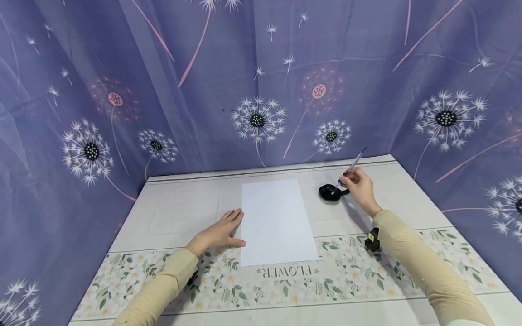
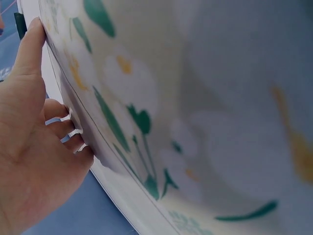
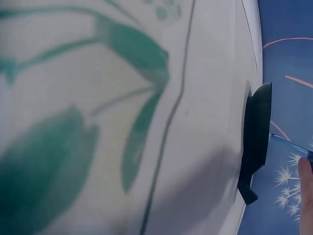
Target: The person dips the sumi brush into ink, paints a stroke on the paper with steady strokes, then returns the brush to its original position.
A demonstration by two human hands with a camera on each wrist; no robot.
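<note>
My right hand [image 1: 360, 189] pinches a slim, clear, pen-like tool [image 1: 354, 164] between thumb and fingers. It leans with its dark thin end up, and its pale lower end sits in the black dish [image 1: 326, 193]. This shallow dish has a short stem-like handle pointing right; the right wrist view shows the dish [image 3: 255, 129] side-on, with the tool's bluish shaft [image 3: 288, 145] reaching its rim. My left hand [image 1: 220, 232] rests at the left edge of a white paper sheet [image 1: 275, 219], its thumb and fingers spread along that edge. No marks show on the sheet.
A pale tablecloth [image 1: 191, 194] with a flowered band and the printed word FLOWER covers the table. A purple dandelion-patterned curtain [image 1: 204, 122] stands behind it and on both sides. A black wrist camera [image 1: 372, 241] is strapped at the right cuff.
</note>
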